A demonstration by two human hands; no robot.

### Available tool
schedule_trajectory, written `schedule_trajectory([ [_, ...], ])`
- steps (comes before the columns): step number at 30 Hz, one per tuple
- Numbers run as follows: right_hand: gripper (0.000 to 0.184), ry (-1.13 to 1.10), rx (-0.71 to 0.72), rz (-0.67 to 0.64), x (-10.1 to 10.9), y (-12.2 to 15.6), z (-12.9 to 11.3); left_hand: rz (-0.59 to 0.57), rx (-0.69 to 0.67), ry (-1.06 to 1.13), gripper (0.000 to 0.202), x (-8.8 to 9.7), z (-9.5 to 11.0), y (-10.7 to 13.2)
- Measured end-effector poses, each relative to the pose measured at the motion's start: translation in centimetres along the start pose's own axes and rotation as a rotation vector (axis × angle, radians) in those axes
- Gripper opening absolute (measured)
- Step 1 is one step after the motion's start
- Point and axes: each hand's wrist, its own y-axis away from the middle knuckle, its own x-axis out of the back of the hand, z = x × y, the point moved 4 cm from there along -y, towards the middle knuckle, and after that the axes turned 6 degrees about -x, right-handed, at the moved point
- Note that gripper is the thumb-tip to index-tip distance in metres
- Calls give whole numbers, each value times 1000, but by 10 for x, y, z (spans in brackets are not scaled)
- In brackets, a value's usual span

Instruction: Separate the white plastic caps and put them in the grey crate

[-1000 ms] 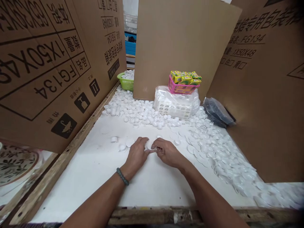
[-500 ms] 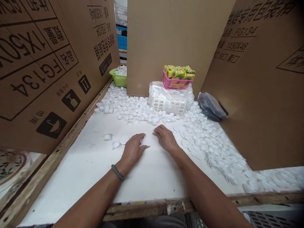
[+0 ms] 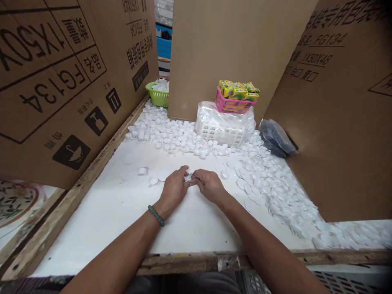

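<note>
In the middle of the white tabletop (image 3: 122, 212) my two hands meet at the fingertips. My left hand (image 3: 175, 185), with a beaded bracelet at the wrist, is closed around a small white toy cup (image 3: 188, 176), mostly hidden by the fingers. From the other side, the fingers of my right hand (image 3: 210, 183) are pinched against the same piece; what exactly they grip is partly covered. Left of my hands lie a white saucer disc (image 3: 163, 175), a cup (image 3: 153, 181) and another cup (image 3: 142, 171) on its side. A single white piece (image 3: 225, 174) rests just beyond my right hand.
Heaps of white cups (image 3: 183, 134) spread along the back, with saucers (image 3: 249, 190) and more pieces on the right. A plastic-wrapped bundle (image 3: 223, 128) carries a pink basket (image 3: 234, 106) of yellow boxes. Cardboard walls (image 3: 239, 45) and a green basket (image 3: 159, 98) stand behind.
My right hand has moved left and slightly down to meet my left hand, which has closed around the small white piece. The view has shifted slightly.
</note>
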Motion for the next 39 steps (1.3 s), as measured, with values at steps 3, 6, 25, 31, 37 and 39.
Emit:
schedule_trajectory([
  [3,17,86,46,-6,-1,2,-1,-5,-11,-7,39,0,0,0],
  [6,18,70,47,7,-3,4,-2,-1,-19,8,38,0,0,1],
  [25,28,-153,-38,-68,7,7,15,-45,373,611,31,3,-11,0],
  [31,21,-237,-110,-79,1,1,19,-62,472,633,30,2,-13,-3],
  [37,32,-267,-211,-35,6,6,14,7,405,612,29,5,-8,-1],
  [39,35,-310,-148,-62,8,7,11,3,386,625,31,5,-8,-1],
])
